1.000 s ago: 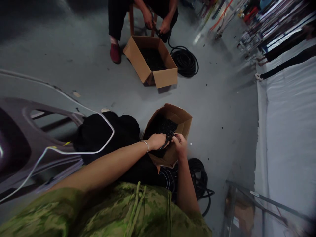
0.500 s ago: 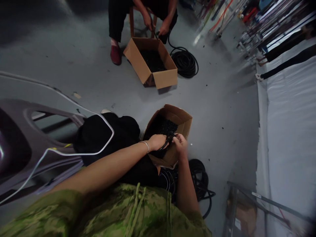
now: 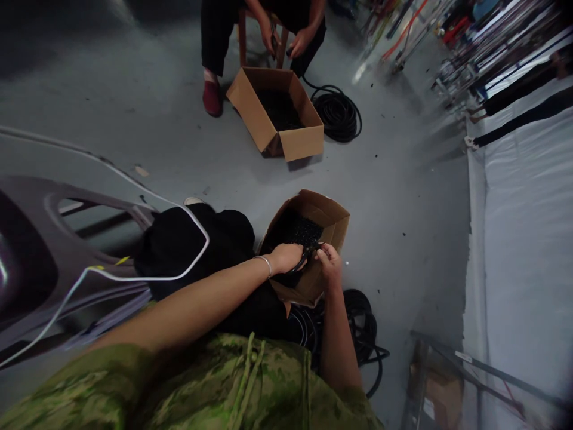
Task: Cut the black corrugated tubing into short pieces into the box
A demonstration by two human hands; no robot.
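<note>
My left hand [image 3: 287, 258] is closed round dark scissors [image 3: 306, 255], their looped handles partly hidden by the fingers. Close beside it, my right hand [image 3: 330, 263] pinches the end of a black hose [image 3: 319, 245], small and dark in this view. Both hands are over an open cardboard box [image 3: 336, 216]. Inside the box lies a heap of small black pieces [image 3: 298, 230]. Next to my right forearm, a loose coil of black hose [image 3: 362, 319] rests on the floor.
Opposite, a seated person [image 3: 304, 42] works over another cardboard box [image 3: 302, 142] holding black pieces. A black hose coil [image 3: 338, 113] lies beside that box. A grey plastic chair [image 3: 31, 203] and a white cable [image 3: 147, 278] are at left; a metal frame [image 3: 416, 382] stands lower right.
My hands stay almost in place over the box. The other person's hands have moved apart slightly, above their box. The whole view has shifted a little.
</note>
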